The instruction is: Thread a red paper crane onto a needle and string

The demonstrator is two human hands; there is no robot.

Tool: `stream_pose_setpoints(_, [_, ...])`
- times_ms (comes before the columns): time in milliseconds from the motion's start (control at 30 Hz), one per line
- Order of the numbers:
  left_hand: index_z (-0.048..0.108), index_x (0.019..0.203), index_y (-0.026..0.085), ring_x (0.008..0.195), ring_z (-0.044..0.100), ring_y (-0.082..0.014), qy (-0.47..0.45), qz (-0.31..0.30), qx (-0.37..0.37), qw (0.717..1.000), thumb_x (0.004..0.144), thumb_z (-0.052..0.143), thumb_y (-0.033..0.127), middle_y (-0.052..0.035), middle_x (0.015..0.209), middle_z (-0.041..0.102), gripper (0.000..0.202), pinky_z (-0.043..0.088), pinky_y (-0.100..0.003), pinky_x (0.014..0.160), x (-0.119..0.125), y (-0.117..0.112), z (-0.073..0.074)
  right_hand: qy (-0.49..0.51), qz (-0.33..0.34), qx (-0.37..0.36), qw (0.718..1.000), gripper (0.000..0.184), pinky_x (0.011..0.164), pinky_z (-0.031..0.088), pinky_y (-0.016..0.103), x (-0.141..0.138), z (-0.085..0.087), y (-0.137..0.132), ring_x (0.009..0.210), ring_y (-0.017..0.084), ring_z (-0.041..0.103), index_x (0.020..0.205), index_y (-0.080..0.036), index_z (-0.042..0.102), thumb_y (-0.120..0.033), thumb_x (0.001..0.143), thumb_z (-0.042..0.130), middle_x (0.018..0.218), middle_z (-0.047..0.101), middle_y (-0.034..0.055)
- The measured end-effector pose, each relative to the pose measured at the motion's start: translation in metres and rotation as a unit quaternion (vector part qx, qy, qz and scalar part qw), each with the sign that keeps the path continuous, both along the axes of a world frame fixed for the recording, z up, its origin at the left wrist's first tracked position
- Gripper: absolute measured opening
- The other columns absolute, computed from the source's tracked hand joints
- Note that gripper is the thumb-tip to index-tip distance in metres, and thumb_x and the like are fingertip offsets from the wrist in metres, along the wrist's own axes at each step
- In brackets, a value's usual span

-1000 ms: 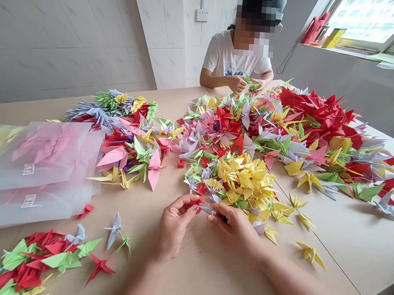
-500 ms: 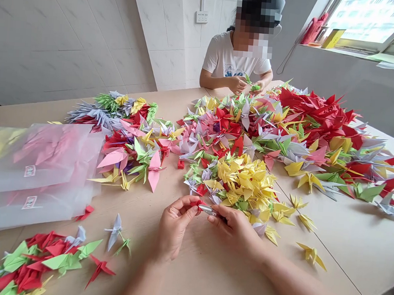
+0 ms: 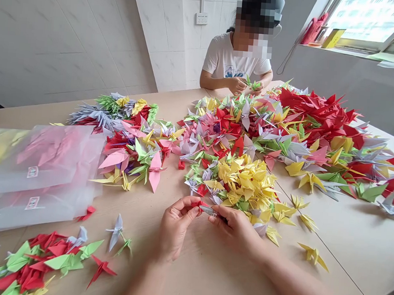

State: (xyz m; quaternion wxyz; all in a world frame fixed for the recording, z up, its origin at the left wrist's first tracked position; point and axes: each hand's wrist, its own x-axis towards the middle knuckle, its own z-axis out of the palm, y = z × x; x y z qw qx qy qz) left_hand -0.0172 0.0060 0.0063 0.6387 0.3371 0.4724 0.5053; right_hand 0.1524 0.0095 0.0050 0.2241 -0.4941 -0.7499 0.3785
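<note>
Both hands (image 3: 207, 228) still pinching small paper piece (image 3: 206, 208), barely shifted

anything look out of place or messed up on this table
Nothing stands out as damaged. The paper cranes lie in loose piles across the table, with a few strays like one yellow crane apart near the right edge.

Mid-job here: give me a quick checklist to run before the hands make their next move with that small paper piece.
1. Left hand pinching the small red piece: ok.
2. Right hand gripping the pale piece at the fingertips: ok.
3. How the two pieces join: cannot tell, too small.
4. Bare table in front of the hands: ok.
5. Yellow crane pile apart from the right hand: not ok, its edge lies right against it.
6. Other person's hands away at the far end of the table: ok.
</note>
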Motion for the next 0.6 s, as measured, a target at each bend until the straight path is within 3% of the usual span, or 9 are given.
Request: stream_pose_setpoints(600, [0.067, 0.092, 0.017, 0.081, 0.06, -0.0111, -0.018, 0.011, -0.015, 1.0, 0.074, 0.067, 0.02, -0.0009, 0.084, 0.069, 0.018, 0.047, -0.025, 0.083, -0.0003, 0.0009, 0.0032, 0.018, 0.001, -0.025, 1.0, 0.028, 0.049, 0.024, 0.023, 0.0007, 0.0041, 0.0012, 0.054, 0.01, 0.03, 0.067, -0.019, 0.039, -0.035, 0.09, 0.042, 0.059, 0.034, -0.0045])
